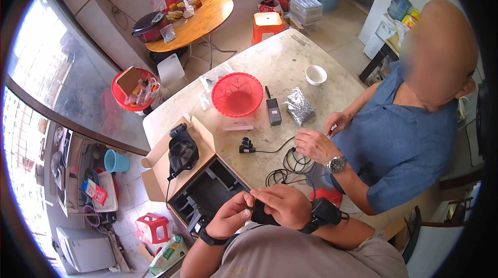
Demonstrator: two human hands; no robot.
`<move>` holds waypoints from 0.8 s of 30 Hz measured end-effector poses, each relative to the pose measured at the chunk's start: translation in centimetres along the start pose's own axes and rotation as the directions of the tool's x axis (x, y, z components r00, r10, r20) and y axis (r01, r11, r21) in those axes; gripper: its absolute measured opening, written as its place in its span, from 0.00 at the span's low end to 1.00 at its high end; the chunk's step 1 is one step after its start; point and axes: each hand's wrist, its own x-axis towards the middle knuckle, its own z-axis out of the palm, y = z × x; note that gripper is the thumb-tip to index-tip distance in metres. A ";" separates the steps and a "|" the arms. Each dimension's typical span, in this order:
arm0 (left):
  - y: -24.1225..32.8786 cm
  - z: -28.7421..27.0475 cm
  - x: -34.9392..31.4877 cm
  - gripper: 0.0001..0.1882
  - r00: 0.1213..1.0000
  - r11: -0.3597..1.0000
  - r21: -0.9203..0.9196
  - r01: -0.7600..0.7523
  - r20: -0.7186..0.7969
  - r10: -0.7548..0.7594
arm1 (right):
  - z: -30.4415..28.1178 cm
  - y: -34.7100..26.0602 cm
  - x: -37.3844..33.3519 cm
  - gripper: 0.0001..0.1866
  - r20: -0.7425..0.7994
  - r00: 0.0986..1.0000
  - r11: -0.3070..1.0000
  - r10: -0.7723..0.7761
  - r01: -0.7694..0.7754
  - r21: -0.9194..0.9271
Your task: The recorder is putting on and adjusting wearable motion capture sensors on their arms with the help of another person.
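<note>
Close to my body, my left hand [235, 217] and my right hand [285, 206] meet with their fingertips closed on a small black object [258, 207]. Fingers cover most of it, so its kind cannot be made out. Black straps circle both of my wrists, and a black box-shaped device [326, 211] sits on the right one. Just beyond my left hand lies an open cardboard box [201, 131] with a black foam insert [213, 187]. A black head-strap device [182, 153] rests on its raised flap.
On the table [275, 60] are a red plastic basket [237, 95], a black handheld radio [273, 111], a silvery bag [299, 106], a white bowl [316, 75] and black cables [290, 166]. A person in a blue shirt [399, 138] works at the right, hands over the table edge.
</note>
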 end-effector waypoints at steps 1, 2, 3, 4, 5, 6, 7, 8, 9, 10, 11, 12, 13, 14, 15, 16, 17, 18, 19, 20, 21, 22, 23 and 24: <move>-0.1 0.2 0.1 0.05 1.000 1.000 0.001 0.002 0.000 -0.002 | 0.1 0.2 -0.3 0.20 -0.002 1.000 1.000 0.001 -0.001 0.001; -0.2 0.8 0.6 0.06 1.000 0.999 -0.039 -0.021 -0.021 0.020 | 0.3 0.6 -0.8 0.20 0.017 1.000 0.998 0.024 -0.023 -0.063; -0.2 1.2 0.9 0.07 0.998 0.996 -0.080 -0.044 -0.041 0.041 | 0.5 0.9 -1.2 0.21 0.032 0.998 0.991 0.049 -0.045 -0.130; -0.2 1.4 0.8 0.07 0.998 0.996 -0.079 -0.042 -0.039 0.039 | 0.8 0.9 -1.5 0.21 0.030 0.998 0.990 0.051 -0.046 -0.130; -0.2 1.6 0.7 0.07 0.998 0.999 0.047 -0.011 -0.065 0.014 | 1.2 0.9 -1.8 0.20 -0.005 0.999 0.983 0.049 -0.049 -0.179; -0.2 1.7 0.7 0.08 0.995 0.985 0.172 0.022 -0.096 -0.006 | 1.3 0.8 -1.9 0.20 -0.038 0.998 0.972 0.044 -0.052 -0.227; 0.0 1.6 0.6 0.09 0.997 0.958 0.287 0.012 -0.076 0.011 | 1.3 0.7 -1.9 0.20 -0.039 0.998 0.972 0.044 -0.052 -0.227; 0.0 1.6 0.4 0.09 0.997 0.958 0.287 0.011 -0.076 0.011 | 1.1 0.5 -1.9 0.18 -0.064 0.994 0.968 0.085 -0.097 -0.230; 0.0 1.7 0.2 0.07 0.998 0.962 0.273 0.002 -0.065 0.016 | 1.1 0.3 -1.9 0.17 -0.088 0.988 0.963 0.125 -0.142 -0.228; 0.0 1.7 0.0 0.07 0.998 0.966 0.258 -0.007 -0.055 0.022 | 0.9 0.2 -1.8 0.17 -0.087 0.988 0.964 0.124 -0.141 -0.227; 0.0 1.6 -0.1 0.07 0.998 0.966 0.259 -0.007 -0.057 0.023 | 0.7 0.2 -1.6 0.15 -0.105 0.978 0.964 0.180 -0.197 -0.178; 0.1 1.3 0.0 0.07 0.999 0.971 0.235 -0.049 0.018 0.047 | 0.5 0.2 -1.5 0.14 -0.124 0.964 0.959 0.237 -0.253 -0.130; 0.3 1.1 0.0 0.06 0.993 0.974 0.207 -0.089 0.092 0.072 | 0.6 0.1 -1.5 0.14 -0.126 0.963 0.959 0.237 -0.253 -0.130; 0.7 1.1 0.1 0.06 0.993 0.974 0.208 -0.089 0.093 0.070 | 0.9 0.0 -1.4 0.12 -0.165 0.956 0.959 0.244 -0.263 -0.107; 1.3 1.2 0.2 0.06 0.973 0.959 0.234 -0.162 0.203 0.115 | 1.0 0.1 -1.5 0.11 -0.204 0.946 0.958 0.251 -0.273 -0.083; 1.8 1.6 0.5 0.05 0.938 0.939 0.250 -0.236 0.311 0.153 | 0.9 0.2 -1.5 0.11 -0.206 0.945 0.958 0.253 -0.275 -0.084; 2.4 2.6 0.7 0.07 0.927 0.942 0.221 -0.252 0.334 0.169 | 0.8 0.4 -1.5 0.11 -0.199 0.915 0.932 0.351 -0.363 -0.026; 2.3 2.4 0.6 0.07 0.928 0.942 0.223 -0.252 0.332 0.169 | 0.8 0.4 -1.5 0.10 -0.183 0.878 0.895 0.442 -0.444 0.034; 2.1 1.9 0.4 0.07 0.951 0.939 0.286 -0.190 0.290 0.104 | 0.6 0.4 -1.6 0.10 -0.183 0.878 0.896 0.442 -0.443 0.036; 1.8 1.5 0.2 0.08 0.969 0.930 0.345 -0.125 0.243 0.040 | 0.5 0.2 -1.6 0.10 -0.171 0.894 0.908 0.413 -0.419 0.004; 1.2 1.3 0.0 0.08 0.995 0.950 0.312 -0.027 0.097 -0.004 | 0.3 0.1 -1.6 0.09 -0.158 0.910 0.919 0.384 -0.393 -0.031; 0.7 1.3 -0.1 0.08 0.995 0.949 0.313 -0.028 0.097 -0.003 | 0.4 0.0 -1.6 0.09 -0.158 0.910 0.920 0.383 -0.392 -0.031; 0.3 1.3 -0.1 0.08 0.999 0.933 0.360 -0.019 0.038 0.005 | 0.6 -0.1 -1.7 0.09 -0.168 0.900 0.913 0.403 -0.408 0.001; 0.0 1.5 0.1 0.09 1.000 0.914 0.405 -0.005 -0.021 0.015 | 0.7 -0.2 -1.7 0.09 -0.176 0.888 0.904 0.424 -0.425 0.034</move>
